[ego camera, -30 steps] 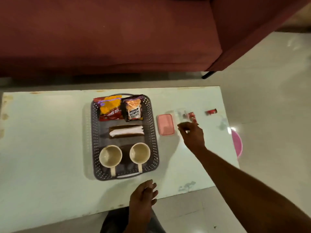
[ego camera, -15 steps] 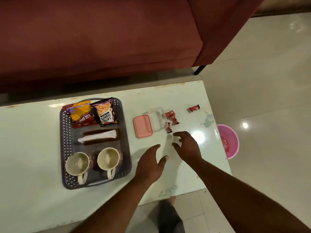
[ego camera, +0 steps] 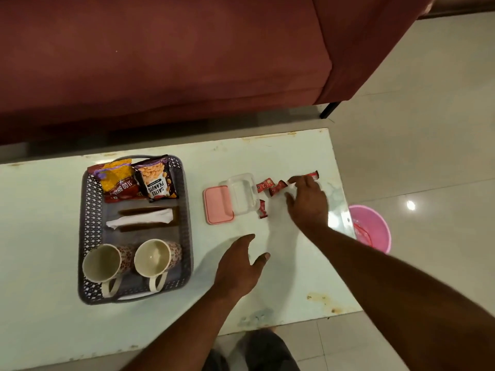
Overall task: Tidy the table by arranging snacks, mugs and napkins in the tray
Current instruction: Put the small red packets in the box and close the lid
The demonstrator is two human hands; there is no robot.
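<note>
On the pale table (ego camera: 40, 210) a grey tray (ego camera: 92, 210) is placed, and the task's things are already seen inside it. At its far end two snack bags are laid side by side and touching: a yellow bag (ego camera: 117, 180) and a peanut bag (ego camera: 158, 180). Across the middle, white napkins (ego camera: 142, 219) are laid on something brown that cannot be identified. At the near end the left mug (ego camera: 101, 263) and the right mug (ego camera: 154, 259) are stood just beside each other, openings up, with the handles turned to the near rim. To the right of the tray, apart from it, a pink lid (ego camera: 217, 204) is laid flat, and a clear box (ego camera: 241, 192) is set against its right side, slightly overlapping it. Just beside the box, small red candies (ego camera: 263, 183) are scattered on the table. A far candy (ego camera: 314, 174) is found near the right edge. The right hand (ego camera: 308, 202) is stretched over the table with its fingertips on this candy; the fingers are nearly straight and the thumb is kept apart, so nothing is grasped. The left hand (ego camera: 238, 266) is held over the table between the tray and the right arm, with fingers spread and relaxed, and nothing is held in it. A red sofa (ego camera: 160, 62) is seen behind the table, and a pink bin (ego camera: 375, 228) is stood on the floor at the right.
</note>
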